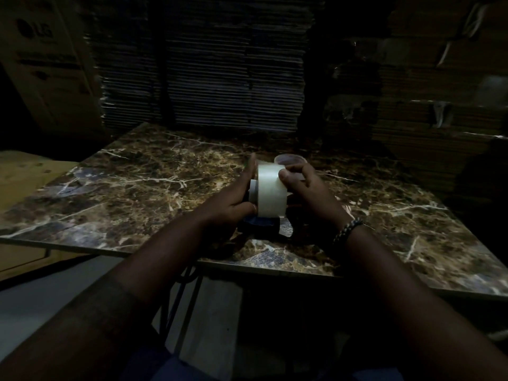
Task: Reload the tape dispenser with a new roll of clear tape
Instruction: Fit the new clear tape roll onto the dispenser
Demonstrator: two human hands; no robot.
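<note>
A pale roll of clear tape (268, 189) stands on edge above the dark tape dispenser (261, 224), which rests on the marbled table (143, 185). My left hand (233, 204) presses flat against the roll's left side, thumb under its rim. My right hand (305, 188) grips the roll's right side, thumb on its top face. A round clear piece (290, 160), maybe an empty core, lies just behind the roll. Most of the dispenser is hidden by my hands and by shadow.
Stacks of flattened cardboard (209, 64) rise behind the table, and more stand at the right. A large printed carton (46, 59) stands at the back left. The table's front edge (275, 266) runs close to my forearms. The scene is dim.
</note>
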